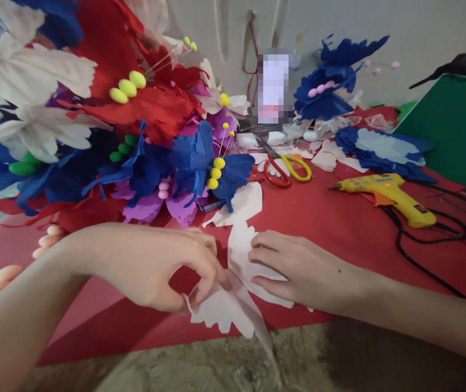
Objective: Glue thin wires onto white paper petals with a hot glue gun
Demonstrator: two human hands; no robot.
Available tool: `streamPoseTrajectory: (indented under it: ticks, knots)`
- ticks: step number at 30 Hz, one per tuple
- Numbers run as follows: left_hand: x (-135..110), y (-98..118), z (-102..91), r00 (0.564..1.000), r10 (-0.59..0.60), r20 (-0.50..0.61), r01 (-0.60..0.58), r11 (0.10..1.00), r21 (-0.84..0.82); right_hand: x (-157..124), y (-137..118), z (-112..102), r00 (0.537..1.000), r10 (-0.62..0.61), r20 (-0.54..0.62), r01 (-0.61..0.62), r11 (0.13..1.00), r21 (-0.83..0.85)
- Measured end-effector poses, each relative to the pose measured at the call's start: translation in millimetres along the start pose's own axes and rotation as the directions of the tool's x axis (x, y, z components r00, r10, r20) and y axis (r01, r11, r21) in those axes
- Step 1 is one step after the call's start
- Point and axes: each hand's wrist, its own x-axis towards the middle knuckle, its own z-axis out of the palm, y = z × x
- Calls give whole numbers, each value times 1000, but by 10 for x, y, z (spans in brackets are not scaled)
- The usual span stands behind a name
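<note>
My left hand [167, 269] pinches the edge of a white petal-shaped paper cutout [225, 310] between thumb and fingers, near the front of the red sheet [331, 223]. My right hand [294, 267] lies on the same white paper, fingers curled and pressing it down. Another white cutout [243, 204] lies just behind the hands.
A big bunch of red, blue, white and purple paper flowers [135, 125] fills the left. Red-and-yellow scissors [288, 169] lie at centre back. A yellow glue gun [392, 196] with black cable lies at right. Blue cutouts [384, 149], a blue flower [331, 81] and a green board [457, 125] are behind.
</note>
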Motion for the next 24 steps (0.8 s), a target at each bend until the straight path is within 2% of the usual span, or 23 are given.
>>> streamPoseTrajectory:
  ticks: [1,3,6,10,13,15,17,20,24]
  knots:
    - [3,-3,-6,996,33,83,-30,999,-42,-4,-14,15,1000,17,-10,-17,1000,6]
    - [14,-6,-18,982,55,179,-37,994,-101,-6,-53,56,997,70,-43,-69,997,25]
    - [38,1,-27,980,18,199,3,994,-108,2,-126,141,984,143,-104,-144,990,-6]
    - [62,17,-25,975,-27,219,50,994,-101,15,-178,207,971,167,-171,-181,981,-72]
    - [68,22,-29,973,-30,228,56,993,-107,18,-159,175,968,194,-158,-184,980,79]
    - [69,22,-34,970,-20,241,46,993,-106,24,-139,141,962,250,-108,-219,946,240]
    - [71,23,-37,967,-19,255,46,994,-102,33,-131,124,949,308,-59,-272,903,333]
    - [70,31,-32,965,-27,262,54,994,-95,39,-146,156,943,329,-48,-300,905,302]
    - [64,46,-20,971,-25,238,52,993,-110,29,-189,248,954,277,-112,-245,940,238]
